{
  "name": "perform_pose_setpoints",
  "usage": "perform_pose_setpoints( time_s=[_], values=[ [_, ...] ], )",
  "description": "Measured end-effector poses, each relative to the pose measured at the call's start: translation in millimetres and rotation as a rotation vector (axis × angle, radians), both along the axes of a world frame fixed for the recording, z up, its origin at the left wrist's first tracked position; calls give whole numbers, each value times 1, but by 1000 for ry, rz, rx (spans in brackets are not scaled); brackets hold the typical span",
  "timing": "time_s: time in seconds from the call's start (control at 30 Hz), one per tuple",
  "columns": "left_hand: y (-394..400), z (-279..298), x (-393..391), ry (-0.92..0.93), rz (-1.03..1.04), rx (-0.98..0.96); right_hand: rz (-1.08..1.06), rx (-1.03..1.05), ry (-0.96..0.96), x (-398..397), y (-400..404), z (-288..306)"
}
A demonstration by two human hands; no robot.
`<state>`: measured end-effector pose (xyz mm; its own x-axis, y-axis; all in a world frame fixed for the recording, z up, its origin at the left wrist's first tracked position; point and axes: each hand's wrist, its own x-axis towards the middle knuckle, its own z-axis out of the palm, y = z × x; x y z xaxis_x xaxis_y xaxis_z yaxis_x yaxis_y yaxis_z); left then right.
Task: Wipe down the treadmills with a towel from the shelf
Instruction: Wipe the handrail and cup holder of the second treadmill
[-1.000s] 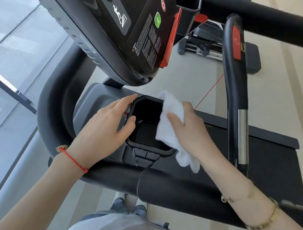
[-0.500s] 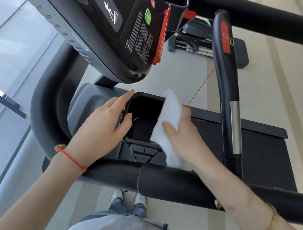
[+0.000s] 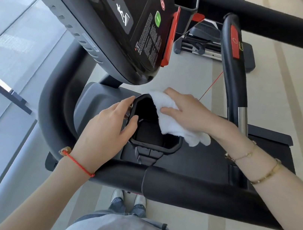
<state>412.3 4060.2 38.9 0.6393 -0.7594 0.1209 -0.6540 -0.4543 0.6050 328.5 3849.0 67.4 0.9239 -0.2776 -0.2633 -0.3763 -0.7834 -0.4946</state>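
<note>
Landmark: black cup holder [image 3: 154, 133] on the treadmill [image 3: 185, 187], below the console [image 3: 109, 20]. Left of it, left hand [image 3: 103, 127] grips its left rim, thumb hooked over the edge, fingers curled outside. Over its far right rim, the white towel [image 3: 175, 122], pressed flat under the right hand [image 3: 188, 114], fingers spread straight. Right of it, upright handle [image 3: 233, 72]. Step in hand: wiping the holder rim, likely. Next move calls for working the towel down inside the well while the left hand steadies.
</note>
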Motion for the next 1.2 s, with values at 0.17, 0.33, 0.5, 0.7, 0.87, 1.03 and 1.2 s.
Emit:
perform_pose_setpoints(
  time_s=[0.17, 0.33, 0.5, 0.7, 0.87, 1.03, 1.2],
  values=[
    [-2, 1, 0, 20, 26, 9, 245, -165, -12, 28, 2, 2],
    [-2, 0, 1, 14, 26, 22, 141, -147, -95, 19, 6, -4],
    [-1, -1, 4, 28, 33, 29, -233, 37, -77, -26, 10, -15],
    [-3, 0, 4, 47, 25, 19, -175, 157, 22, -6, 3, -3],
    [-2, 1, 3, 59, 24, 9, -261, 267, -59, -13, 8, -5],
    [-2, 3, 1, 51, 34, 18, -481, 383, -176, -42, 41, -17],
    [-1, 3, 1, 41, 33, 29, -492, 363, -229, -70, 41, -4]
  ],
)
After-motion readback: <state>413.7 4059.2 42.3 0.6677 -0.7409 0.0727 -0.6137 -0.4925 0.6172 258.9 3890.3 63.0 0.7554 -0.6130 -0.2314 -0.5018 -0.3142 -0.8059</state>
